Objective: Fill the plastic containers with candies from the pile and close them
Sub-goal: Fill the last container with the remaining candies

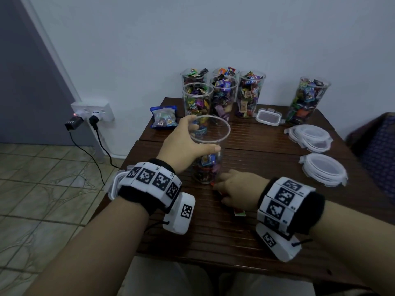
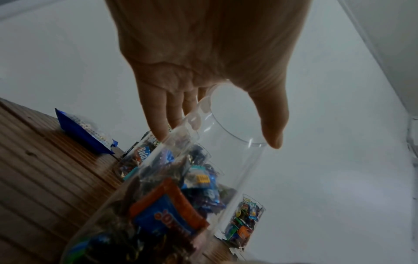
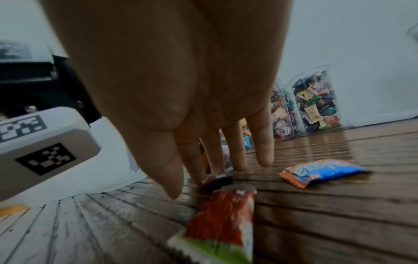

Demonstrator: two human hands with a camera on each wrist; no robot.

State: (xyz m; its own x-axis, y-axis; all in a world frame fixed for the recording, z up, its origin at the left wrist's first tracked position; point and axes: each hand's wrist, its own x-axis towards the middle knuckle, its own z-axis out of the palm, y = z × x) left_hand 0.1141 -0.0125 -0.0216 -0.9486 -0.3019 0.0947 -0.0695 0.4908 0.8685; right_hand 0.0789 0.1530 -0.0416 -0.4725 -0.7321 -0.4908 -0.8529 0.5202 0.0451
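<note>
A tall clear plastic container [image 1: 208, 165] [image 2: 158, 205], its lower half filled with wrapped candies, stands on the dark slatted table [image 1: 256, 231]. My left hand [image 1: 203, 133] [image 2: 217, 137] grips it near the open rim, thumb on the near side and fingers behind. My right hand [image 1: 222, 184] [image 3: 199, 182] reaches down at the container's base with straight fingers, whose tips touch a small dark candy [image 3: 217, 178]. A red and green candy [image 1: 239, 212] [image 3: 224, 223] lies below the palm. A blue and orange candy [image 3: 323, 172] lies to the right.
Several open containers full of candies [image 1: 197, 99] [image 1: 307, 99] stand by the back wall. Round clear lids [image 1: 310, 137] [image 1: 324, 169] and a rectangular lid [image 1: 268, 117] lie at right. A blue candy bag [image 1: 163, 117] sits back left. A chair [image 1: 378, 150] stands at the right.
</note>
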